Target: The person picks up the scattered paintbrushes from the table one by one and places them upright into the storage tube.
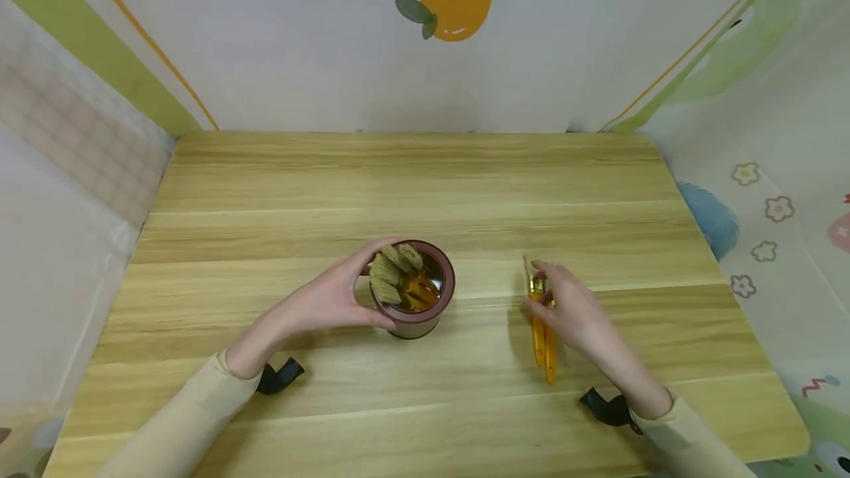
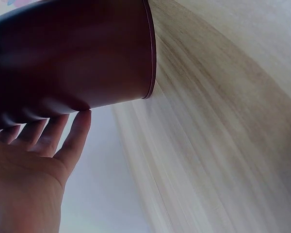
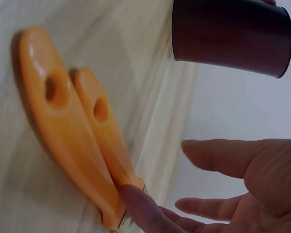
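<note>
A dark red cylindrical can (image 1: 413,330) stands upright on the table, left of centre. My left hand (image 1: 335,293) grips it from the left, thumb at the near side and fingers at the far side; in the left wrist view the fingertips rest on the can wall (image 2: 87,58). Several paintbrushes (image 1: 388,275) stand in the can, bristles up, leaning left. Two more paintbrushes with orange handles (image 3: 63,131) lie side by side on the table to the right. Over their metal ferrules is my right hand (image 1: 564,308), one finger touching them, thumb held apart.
The wood-grain table (image 1: 265,175) runs back to a pale printed curtain (image 1: 319,43) with an orange on it. More printed sheet (image 1: 783,242) hangs along the right side. Black curved pieces (image 1: 607,408) stick out by both wrists.
</note>
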`<state>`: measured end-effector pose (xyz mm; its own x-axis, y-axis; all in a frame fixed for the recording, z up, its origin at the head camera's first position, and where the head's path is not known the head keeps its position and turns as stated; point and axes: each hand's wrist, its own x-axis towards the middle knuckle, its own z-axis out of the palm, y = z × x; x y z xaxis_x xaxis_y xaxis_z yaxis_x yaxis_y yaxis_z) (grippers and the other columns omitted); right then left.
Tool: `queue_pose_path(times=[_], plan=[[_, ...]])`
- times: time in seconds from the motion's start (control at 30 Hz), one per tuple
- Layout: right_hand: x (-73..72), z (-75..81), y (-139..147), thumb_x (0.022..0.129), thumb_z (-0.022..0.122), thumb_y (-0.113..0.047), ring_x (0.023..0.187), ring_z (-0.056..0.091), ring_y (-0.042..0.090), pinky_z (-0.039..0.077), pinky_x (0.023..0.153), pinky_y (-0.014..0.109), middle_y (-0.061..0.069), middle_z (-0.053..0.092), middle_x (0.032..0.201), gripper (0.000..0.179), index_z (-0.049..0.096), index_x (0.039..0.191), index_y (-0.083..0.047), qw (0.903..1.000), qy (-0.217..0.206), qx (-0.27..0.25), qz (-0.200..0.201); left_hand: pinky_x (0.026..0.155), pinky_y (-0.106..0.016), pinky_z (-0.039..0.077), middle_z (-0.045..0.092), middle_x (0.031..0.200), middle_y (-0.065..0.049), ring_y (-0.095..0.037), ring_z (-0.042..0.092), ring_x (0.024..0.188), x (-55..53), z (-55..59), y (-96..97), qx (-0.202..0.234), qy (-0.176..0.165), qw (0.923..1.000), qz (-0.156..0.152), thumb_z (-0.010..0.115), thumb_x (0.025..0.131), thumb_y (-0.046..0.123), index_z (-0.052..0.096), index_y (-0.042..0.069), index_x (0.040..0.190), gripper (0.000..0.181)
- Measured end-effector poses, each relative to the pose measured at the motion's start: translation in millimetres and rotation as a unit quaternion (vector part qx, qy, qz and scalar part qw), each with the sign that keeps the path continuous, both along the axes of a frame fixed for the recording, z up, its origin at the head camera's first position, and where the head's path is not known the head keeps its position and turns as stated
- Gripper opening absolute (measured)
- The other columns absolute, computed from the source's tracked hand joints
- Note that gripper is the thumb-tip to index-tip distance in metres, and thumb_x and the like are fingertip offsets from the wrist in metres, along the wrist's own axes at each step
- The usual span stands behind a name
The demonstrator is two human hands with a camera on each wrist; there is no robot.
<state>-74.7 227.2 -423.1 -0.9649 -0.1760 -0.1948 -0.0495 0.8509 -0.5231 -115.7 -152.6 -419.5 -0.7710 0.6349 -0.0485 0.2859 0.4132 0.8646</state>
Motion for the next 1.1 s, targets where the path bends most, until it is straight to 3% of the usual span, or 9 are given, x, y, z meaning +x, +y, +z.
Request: queue_pose_path(times=[0.13, 0.37, 0.63, 0.83, 0.97, 1.1], plan=[[1.8, -3.7, -4.8, 0.09, 0.076, -0.01, 0.095, 0.068, 0.031, 0.062, 0.069, 0.035, 0.032, 0.058, 0.133, 0.07, 0.043, 0.149, 0.009, 0.9997, 0.009, 0.015, -0.016, 0.12, -0.056, 0.04, 0.043, 0.16, 0.003, -0.026, 0.043, 0.147, -0.6, 1.2, -0.3, 0.0, -0.003, 1.0, 0.002, 0.095, 0.07, 0.04, 0.028, 0.038, 0.159, 0.112], [8.0, -12.8, -15.9, 0.078, 0.083, 0.005, 0.108, 0.063, 0.041, 0.059, 0.088, 0.055, 0.032, 0.053, 0.137, 0.081, 0.045, 0.149, 0.007, 0.998, 0.044, 0.042, -0.018, 0.12, -0.057, 0.04, 0.044, 0.159, 0.004, -0.026, 0.044, 0.147, -0.1, 3.4, -0.3, -0.003, -0.006, 1.0, 0.005, 0.095, 0.07, 0.039, 0.028, 0.04, 0.159, 0.111], [6.6, -14.5, -21.6, 0.08, 0.082, 0.0, 0.081, 0.055, 0.024, 0.054, 0.067, 0.037, 0.027, 0.056, 0.13, 0.087, 0.038, 0.155, 0.004, 0.9989, 0.006, 0.039, -0.026, 0.119, -0.054, 0.042, 0.046, 0.158, 0.004, -0.024, 0.046, 0.145, -0.9, 0.8, -0.1, 0.007, 0.0, 1.0, -0.001, 0.096, 0.07, 0.037, 0.029, 0.036, 0.159, 0.111], [3.4, -15.8, -21.3, 0.081, 0.08, 0.001, 0.079, 0.054, 0.019, 0.046, 0.061, 0.026, 0.018, 0.059, 0.113, 0.089, 0.033, 0.156, 0.005, 0.9994, -0.015, 0.025, -0.019, 0.119, -0.055, 0.042, 0.045, 0.158, 0.003, -0.025, 0.046, 0.145, -0.4, -0.2, -0.5, 0.004, 0.0, 1.0, 0.001, 0.095, 0.07, 0.038, 0.029, 0.035, 0.159, 0.111], [-1.0, -10.8, -18.3, 0.08, 0.08, 0.003, 0.084, 0.058, 0.018, 0.05, 0.066, 0.024, 0.018, 0.06, 0.115, 0.091, 0.03, 0.157, 0.008, 0.9988, -0.036, -0.028, -0.017, 0.119, -0.055, 0.042, 0.045, 0.159, 0.002, -0.026, 0.046, 0.146, -0.4, -0.9, 0.0, 0.004, 0.0, 1.0, -0.002, 0.095, 0.07, 0.038, 0.029, 0.034, 0.16, 0.111], [-9.1, 5.4, -15.0, 0.083, 0.079, 0.003, 0.093, 0.063, 0.022, 0.054, 0.069, 0.021, 0.019, 0.058, 0.118, 0.085, 0.034, 0.154, 0.008, 0.9933, -0.038, -0.107, -0.022, 0.118, -0.053, 0.043, 0.045, 0.159, 0.0, -0.026, 0.046, 0.145, 0.1, -1.2, -0.1, 0.0, 0.001, 1.0, -0.001, 0.095, 0.071, 0.037, 0.028, 0.032, 0.16, 0.112]])
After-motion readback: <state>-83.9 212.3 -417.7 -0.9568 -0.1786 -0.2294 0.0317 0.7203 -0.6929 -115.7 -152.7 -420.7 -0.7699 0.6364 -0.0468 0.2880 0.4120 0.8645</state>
